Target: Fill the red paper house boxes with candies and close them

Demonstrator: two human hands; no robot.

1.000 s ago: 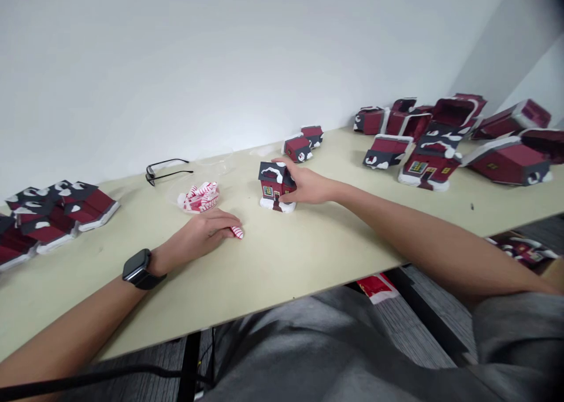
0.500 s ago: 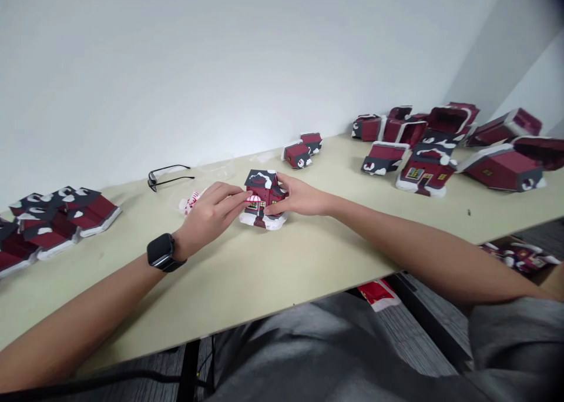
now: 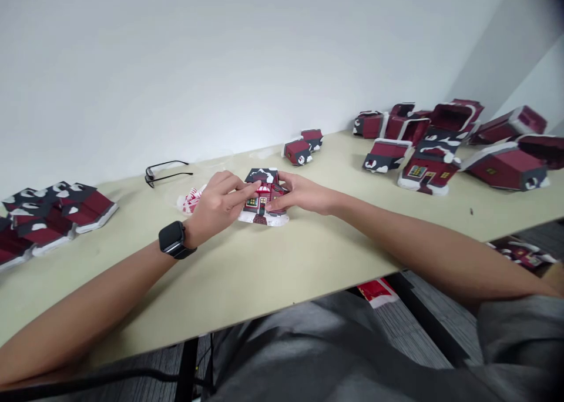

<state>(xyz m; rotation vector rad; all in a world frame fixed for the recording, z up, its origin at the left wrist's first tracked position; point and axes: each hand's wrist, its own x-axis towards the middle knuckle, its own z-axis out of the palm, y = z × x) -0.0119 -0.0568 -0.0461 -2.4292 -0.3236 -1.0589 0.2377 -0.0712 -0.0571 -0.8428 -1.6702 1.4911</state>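
A small dark-red model house (image 3: 263,204) with a grey, snow-patched roof and white base stands upright on the table in front of me. My right hand (image 3: 305,194) grips it from the right side, the thumb across its front. A tiny red-and-white striped awning (image 3: 264,187) lies against the front wall above the door and window. At that awning are the fingertips of my left hand (image 3: 219,203), its fingers closed together; they partly cover the piece. Just behind the left hand is a small heap of red-and-white striped pieces (image 3: 189,201), partly hidden by it.
Several similar houses (image 3: 90,205) stand at the left. More lie tipped or stand at the right, one upright house (image 3: 429,170) among them. Two small houses (image 3: 297,151) lie near the wall. Black glasses (image 3: 165,173) rest at the back left. The table (image 3: 264,272) ends close before me.
My left fingers have shifted slightly up and right along the house front, and the awning now sits higher on the wall. My right hand keeps its grip on the house.
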